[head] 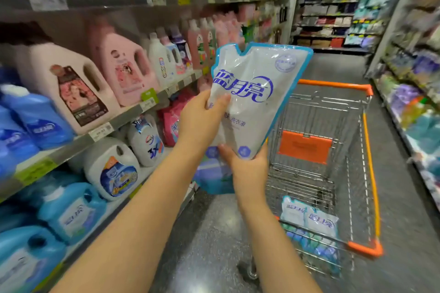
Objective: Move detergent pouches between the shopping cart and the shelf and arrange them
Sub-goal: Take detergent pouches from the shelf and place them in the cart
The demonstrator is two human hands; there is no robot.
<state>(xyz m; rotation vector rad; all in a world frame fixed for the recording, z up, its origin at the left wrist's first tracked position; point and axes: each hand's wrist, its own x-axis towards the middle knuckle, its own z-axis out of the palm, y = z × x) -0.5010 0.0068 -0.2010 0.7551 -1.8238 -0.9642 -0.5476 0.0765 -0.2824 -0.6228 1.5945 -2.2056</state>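
gripping pouch (257, 93) | left hand (200, 119) clasps side, right hand (247, 169) clasps bottom | cart (333, 84) behind, shelf (123, 117) left

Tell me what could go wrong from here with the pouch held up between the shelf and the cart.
1. The left hand and right hand grip only the lower half of the detergent pouch; its soft top may flop and it could slip to the floor.
2. The shelf looks packed with jugs, so pushing it in might knock one over.
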